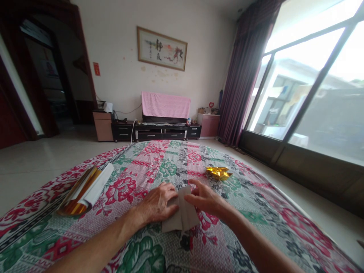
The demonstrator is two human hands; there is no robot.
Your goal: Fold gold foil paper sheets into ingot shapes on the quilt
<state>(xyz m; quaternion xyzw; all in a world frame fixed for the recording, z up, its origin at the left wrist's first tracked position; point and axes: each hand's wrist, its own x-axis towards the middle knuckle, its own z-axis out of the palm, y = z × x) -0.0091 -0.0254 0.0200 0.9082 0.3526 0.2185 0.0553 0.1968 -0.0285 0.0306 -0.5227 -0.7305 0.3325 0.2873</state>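
A sheet of greyish paper (185,218) with a crease down its middle lies on the flowered cloth in front of me. My left hand (159,201) rests over its left half, fingers laid on the sheet and thumb apart from them. On the right side, my right hand (207,197) touches the upper part of the paper with its thumb, while the index finger stretches forward, apart from the thumb. Just beyond that hand sit shiny folded gold foil pieces (218,173). A curled stack of gold and white paper sheets (87,191) lies off to the left.
The patterned cloth (142,250) covers a rounded surface. Past its far edge stand a low black TV cabinet (162,134) and a TV under a pink cloth (166,104). A purple curtain (240,76) and large windows line the right; a framed picture (162,48) hangs ahead.
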